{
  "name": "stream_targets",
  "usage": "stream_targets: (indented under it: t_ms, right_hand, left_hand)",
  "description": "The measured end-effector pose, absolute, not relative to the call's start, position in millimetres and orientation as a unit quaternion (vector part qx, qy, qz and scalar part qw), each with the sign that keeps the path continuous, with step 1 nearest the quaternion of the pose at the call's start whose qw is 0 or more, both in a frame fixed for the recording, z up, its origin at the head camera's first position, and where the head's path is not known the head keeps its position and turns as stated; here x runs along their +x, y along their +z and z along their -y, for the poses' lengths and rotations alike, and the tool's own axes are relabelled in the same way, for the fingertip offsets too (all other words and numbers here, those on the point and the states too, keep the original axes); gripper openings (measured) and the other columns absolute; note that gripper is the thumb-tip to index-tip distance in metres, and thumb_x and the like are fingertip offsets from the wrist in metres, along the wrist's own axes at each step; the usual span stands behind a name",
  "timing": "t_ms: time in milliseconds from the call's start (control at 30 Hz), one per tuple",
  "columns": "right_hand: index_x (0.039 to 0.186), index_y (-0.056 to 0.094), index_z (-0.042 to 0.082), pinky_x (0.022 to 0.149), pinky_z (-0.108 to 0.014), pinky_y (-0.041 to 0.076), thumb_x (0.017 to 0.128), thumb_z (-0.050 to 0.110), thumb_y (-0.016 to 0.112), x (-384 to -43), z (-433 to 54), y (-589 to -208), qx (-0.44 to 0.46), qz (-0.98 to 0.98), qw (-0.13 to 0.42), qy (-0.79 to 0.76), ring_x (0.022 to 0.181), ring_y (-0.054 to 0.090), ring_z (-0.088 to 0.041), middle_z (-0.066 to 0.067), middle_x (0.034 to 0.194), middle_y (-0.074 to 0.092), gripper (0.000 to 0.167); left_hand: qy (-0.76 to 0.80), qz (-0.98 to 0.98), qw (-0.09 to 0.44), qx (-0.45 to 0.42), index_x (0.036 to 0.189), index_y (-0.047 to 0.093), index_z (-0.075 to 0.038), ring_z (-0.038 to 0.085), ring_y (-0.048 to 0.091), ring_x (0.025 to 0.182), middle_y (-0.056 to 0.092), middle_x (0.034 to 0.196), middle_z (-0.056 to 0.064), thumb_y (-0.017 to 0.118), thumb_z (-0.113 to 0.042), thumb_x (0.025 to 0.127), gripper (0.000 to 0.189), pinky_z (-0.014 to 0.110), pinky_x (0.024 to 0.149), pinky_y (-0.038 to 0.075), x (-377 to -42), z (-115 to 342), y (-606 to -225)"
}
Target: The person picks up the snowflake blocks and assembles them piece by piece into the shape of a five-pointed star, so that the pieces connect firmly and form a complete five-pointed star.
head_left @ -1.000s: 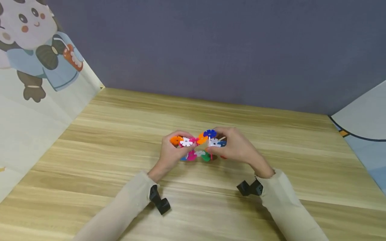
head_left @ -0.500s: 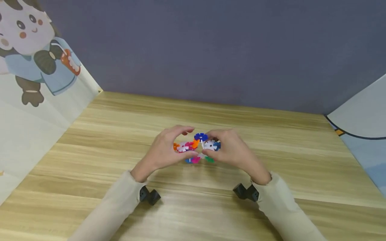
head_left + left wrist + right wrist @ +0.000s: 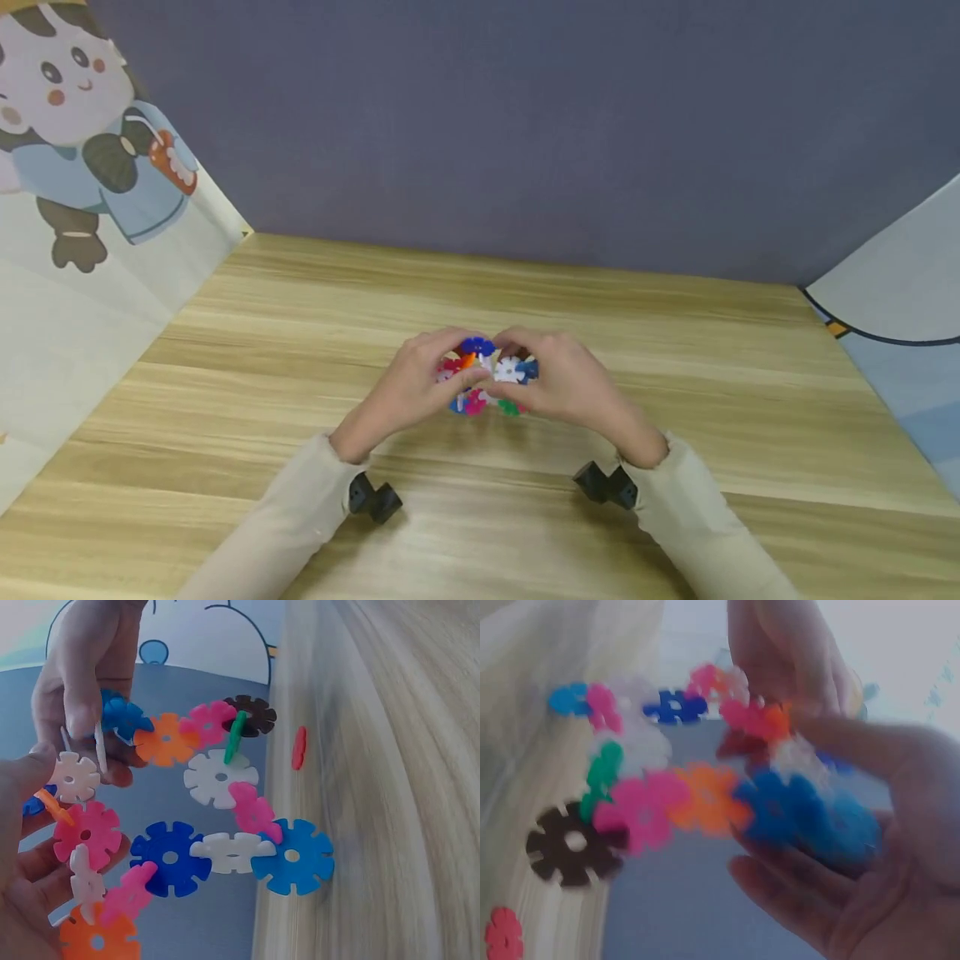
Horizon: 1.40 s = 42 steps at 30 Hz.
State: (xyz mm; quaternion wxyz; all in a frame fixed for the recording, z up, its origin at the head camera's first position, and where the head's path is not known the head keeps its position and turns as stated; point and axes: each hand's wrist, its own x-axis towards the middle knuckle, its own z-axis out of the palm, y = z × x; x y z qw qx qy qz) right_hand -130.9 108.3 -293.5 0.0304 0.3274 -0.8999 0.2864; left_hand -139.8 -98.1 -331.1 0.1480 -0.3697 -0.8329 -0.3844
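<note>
Several notched, flower-shaped plastic discs in different colours are slotted together into a loop held just above the table. My left hand (image 3: 408, 383) grips the loop's left side, thumb and fingers around a dark blue disc (image 3: 477, 346) and the pieces below it. On the right side, my right hand (image 3: 577, 383) pinches near a white disc (image 3: 509, 369) and a blue disc (image 3: 776, 810). The left wrist view shows an orange disc (image 3: 166, 740), a brown disc (image 3: 251, 714) and a light blue disc (image 3: 292, 856) in the loop. Fingers hide some joints.
A loose red disc (image 3: 300, 748) lies on the wood-grain table (image 3: 480, 533), apart from the loop. A dark grey panel (image 3: 480, 125) rises behind the table, with a cartoon-printed panel (image 3: 45, 333) at left.
My left hand loosened and spread its fingers, then closed around the loop nearer the dark blue disc. My right hand has shifted left, bringing the dark blue disc towards the left hand.
</note>
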Motion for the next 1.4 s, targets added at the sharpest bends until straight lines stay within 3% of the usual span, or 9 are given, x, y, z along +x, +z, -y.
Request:
stream_targets:
  t_ms: [67, 167, 300, 400, 533, 667, 767, 1100, 1400]
  right_hand:
    - [0.118, 0.061, 0.006, 0.08, -0.034, 0.056, 0.083, 0.029, 0.074, -134.6, -114.8, -290.8, 0.316, 0.897, 0.002, 0.309, 0.094, 0.065, -0.018, -0.006, 0.106, 0.069, 0.045]
    - [0.121, 0.059, 0.005, 0.085, -0.04, 0.054, 0.094, 0.028, 0.06, -142.5, -125.2, -289.7, 0.296, 0.894, -0.015, 0.337, 0.1, 0.063, -0.022, -0.01, 0.112, 0.066, 0.035]
    - [0.113, 0.063, 0.003, 0.081, -0.041, 0.054, 0.101, 0.021, 0.045, -154.9, -135.0, -297.5, 0.287, 0.904, 0.014, 0.317, 0.093, 0.065, -0.023, -0.012, 0.102, 0.069, 0.028]
    - [0.108, 0.064, 0.0, 0.077, -0.038, 0.054, 0.097, 0.014, 0.055, -164.8, -139.7, -308.0, 0.273, 0.922, 0.003, 0.275, 0.087, 0.064, -0.022, -0.01, 0.094, 0.069, 0.021]
    - [0.107, 0.064, -0.003, 0.077, -0.037, 0.053, 0.085, 0.009, 0.069, -175.9, -144.9, -322.9, 0.237, 0.945, -0.066, 0.216, 0.085, 0.062, -0.022, -0.012, 0.094, 0.067, 0.026]
    - [0.105, 0.063, -0.002, 0.078, -0.036, 0.05, 0.078, 0.011, 0.076, -182.2, -149.1, -334.4, 0.212, 0.953, -0.129, 0.176, 0.083, 0.057, -0.021, -0.011, 0.093, 0.064, 0.033]
    - [0.097, 0.063, 0.0, 0.073, -0.033, 0.048, 0.076, 0.009, 0.078, -185.5, -151.0, -340.5, 0.216, 0.952, -0.143, 0.162, 0.078, 0.054, -0.019, -0.008, 0.086, 0.062, 0.028]
    - [0.078, 0.054, 0.007, 0.06, -0.026, 0.039, 0.076, 0.004, 0.076, -188.0, -151.3, -347.0, 0.214, 0.954, -0.117, 0.172, 0.068, 0.046, -0.016, -0.002, 0.072, 0.052, 0.022]
    - [0.083, 0.06, 0.006, 0.059, -0.027, 0.046, 0.084, 0.002, 0.067, -182.9, -151.0, -313.7, 0.26, 0.94, -0.038, 0.219, 0.066, 0.056, -0.014, -0.004, 0.077, 0.065, 0.008]
  left_hand:
    - [-0.388, 0.832, 0.15, -0.366, 0.11, 0.065, -0.002, 0.017, 0.067, 0.089, 0.07, 0.104, 0.009, 0.072, -0.018, 0.084, 0.031, 0.031, 0.077, 0.056, -140.4, 99.1, -330.5]
    - [-0.388, 0.835, 0.15, -0.359, 0.111, 0.065, -0.001, 0.019, 0.067, 0.092, 0.07, 0.105, 0.01, 0.072, -0.019, 0.084, 0.033, 0.033, 0.08, 0.056, -141.0, 100.7, -329.3]
    - [-0.391, 0.835, 0.15, -0.358, 0.111, 0.065, 0.0, 0.018, 0.067, 0.091, 0.07, 0.102, 0.009, 0.072, -0.019, 0.085, 0.033, 0.032, 0.08, 0.056, -141.8, 102.0, -328.7]
    - [-0.396, 0.831, 0.153, -0.359, 0.109, 0.066, -0.001, 0.016, 0.066, 0.088, 0.069, 0.099, 0.008, 0.072, -0.018, 0.084, 0.031, 0.028, 0.077, 0.056, -142.5, 102.4, -329.3]
    - [-0.4, 0.827, 0.16, -0.36, 0.107, 0.067, 0.0, 0.017, 0.067, 0.087, 0.071, 0.1, 0.009, 0.075, -0.017, 0.082, 0.032, 0.027, 0.075, 0.056, -142.8, 103.4, -330.8]
    - [-0.408, 0.823, 0.168, -0.358, 0.107, 0.067, 0.003, 0.019, 0.069, 0.086, 0.072, 0.101, 0.013, 0.078, -0.015, 0.078, 0.036, 0.028, 0.076, 0.057, -142.1, 103.7, -331.2]
    - [-0.414, 0.818, 0.175, -0.358, 0.107, 0.067, 0.005, 0.02, 0.07, 0.085, 0.072, 0.101, 0.015, 0.079, -0.013, 0.076, 0.038, 0.03, 0.076, 0.057, -141.2, 103.7, -330.1]
    - [-0.415, 0.818, 0.172, -0.359, 0.109, 0.066, 0.005, 0.024, 0.069, 0.093, 0.071, 0.104, 0.016, 0.078, -0.012, 0.077, 0.038, 0.034, 0.082, 0.056, -141.3, 105.0, -329.6]
    - [-0.413, 0.813, 0.185, -0.366, 0.105, 0.066, 0.004, 0.02, 0.068, 0.086, 0.071, 0.098, 0.013, 0.077, -0.012, 0.078, 0.033, 0.03, 0.076, 0.057, -148.8, 102.9, -330.9]
